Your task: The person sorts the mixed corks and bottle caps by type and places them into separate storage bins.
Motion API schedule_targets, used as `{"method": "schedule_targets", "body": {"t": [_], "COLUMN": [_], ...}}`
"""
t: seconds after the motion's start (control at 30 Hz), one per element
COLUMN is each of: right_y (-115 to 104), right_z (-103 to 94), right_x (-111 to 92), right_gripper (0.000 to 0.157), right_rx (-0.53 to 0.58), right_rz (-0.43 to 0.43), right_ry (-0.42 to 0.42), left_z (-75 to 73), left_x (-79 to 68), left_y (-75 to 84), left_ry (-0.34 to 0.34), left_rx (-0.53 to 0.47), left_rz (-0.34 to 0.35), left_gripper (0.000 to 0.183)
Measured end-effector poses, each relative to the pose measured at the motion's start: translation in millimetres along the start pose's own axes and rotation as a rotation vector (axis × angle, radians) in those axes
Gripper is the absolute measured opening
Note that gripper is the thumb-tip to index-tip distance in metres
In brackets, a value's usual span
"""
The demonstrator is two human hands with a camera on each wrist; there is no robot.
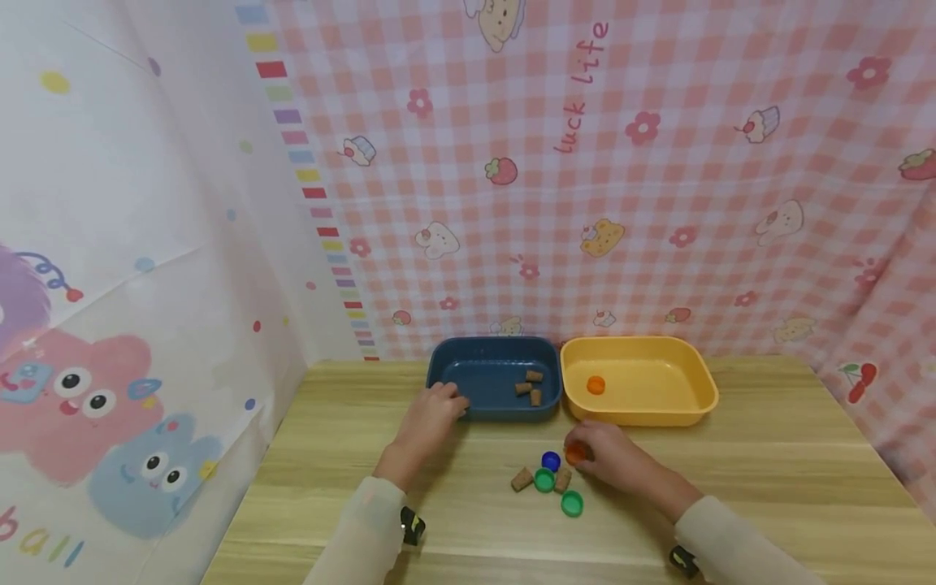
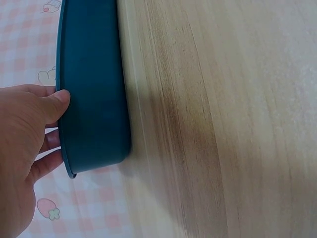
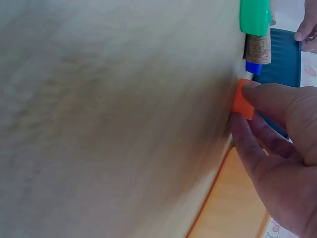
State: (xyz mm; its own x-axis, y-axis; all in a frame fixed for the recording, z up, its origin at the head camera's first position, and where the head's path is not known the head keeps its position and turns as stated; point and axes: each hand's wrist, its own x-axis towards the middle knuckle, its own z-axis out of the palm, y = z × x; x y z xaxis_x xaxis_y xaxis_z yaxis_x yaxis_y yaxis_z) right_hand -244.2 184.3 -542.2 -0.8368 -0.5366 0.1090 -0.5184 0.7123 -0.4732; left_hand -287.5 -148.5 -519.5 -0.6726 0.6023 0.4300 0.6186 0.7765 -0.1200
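Observation:
My left hand [image 1: 436, 410] grips the near left rim of a dark blue tray [image 2: 94, 89]; in the left wrist view the thumb presses the outer wall and the fingers reach over the rim. Several corks [image 1: 522, 388] lie inside that tray. My right hand [image 1: 610, 457] pinches an orange bottle cap [image 3: 242, 100] between thumb and fingers, close to the wooden table in front of the yellow tray [image 1: 651, 414]. Beside it on the table are a blue cap [image 1: 551, 461], a green cap [image 1: 572, 504], another green cap [image 1: 544, 480] and two corks [image 1: 522, 479].
Another orange cap [image 1: 595, 385] lies in the yellow tray, which stands right of the blue tray at the table's back edge. Behind the table hangs a pink checked cloth [image 1: 526, 203]; a white printed cloth [image 1: 183, 268] hangs on the left.

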Motion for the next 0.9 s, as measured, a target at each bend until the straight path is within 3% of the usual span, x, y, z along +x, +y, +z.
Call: {"method": "schedule_targets", "body": {"t": [0.2, 0.6, 0.9], "right_y": [-4.0, -5.0, -1.0], "right_z": [-1.5, -2.6, -2.3], "right_x": [1.9, 4.5, -4.4], "right_gripper": [0.022, 0.023, 0.024], "right_rx": [0.002, -0.002, 0.018], "right_rz": [0.037, 0.036, 0.013], "right_ry": [-0.023, -0.030, -0.007], "left_z": [0.0, 1.0, 1.7], "left_x": [-0.2, -0.4, -1.3], "left_y": [-0.5, -1.6, -0.8], "left_ry": [0.003, -0.002, -0.014], "left_rx": [-0.007, 0.016, 0.011], "left_rz": [0.004, -0.003, -0.002], "left_gripper": [0.004, 0.005, 0.006]}}
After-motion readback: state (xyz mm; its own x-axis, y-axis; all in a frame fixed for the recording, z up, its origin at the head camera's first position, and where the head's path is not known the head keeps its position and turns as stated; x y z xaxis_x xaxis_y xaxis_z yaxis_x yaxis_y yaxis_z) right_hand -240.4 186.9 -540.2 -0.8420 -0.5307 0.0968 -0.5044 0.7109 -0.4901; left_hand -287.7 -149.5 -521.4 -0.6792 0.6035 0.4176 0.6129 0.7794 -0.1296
